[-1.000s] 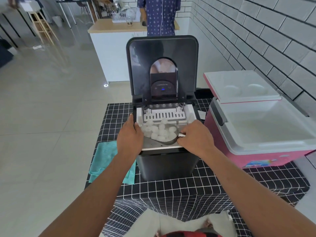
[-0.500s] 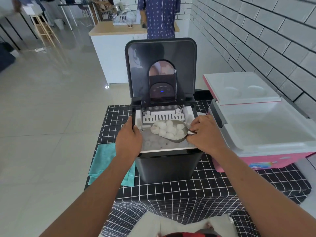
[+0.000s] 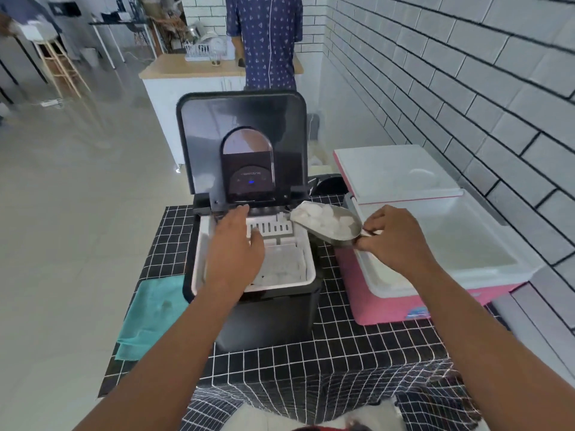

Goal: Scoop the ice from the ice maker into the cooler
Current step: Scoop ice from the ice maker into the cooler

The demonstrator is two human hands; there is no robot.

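Ice [image 3: 326, 217] is riding in the scoop [image 3: 327, 224], right hand [image 3: 392, 241] gripping its handle between ice maker [image 3: 255, 244] and empty-looking cooler [image 3: 510, 269]; left hand [image 3: 235, 250], fingers relaxed, is hovering over the maker's basket, where more ice is remaining

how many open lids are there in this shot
2. The ice maker lid stands upright behind its ice basket. The cooler lid lies flipped back behind the cooler, to the right.

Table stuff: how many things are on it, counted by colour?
Black: 1, ice maker
Pink: 1, cooler
Teal: 1, cloth
Total: 3
The silver scoop is in the right hand, not on the table.
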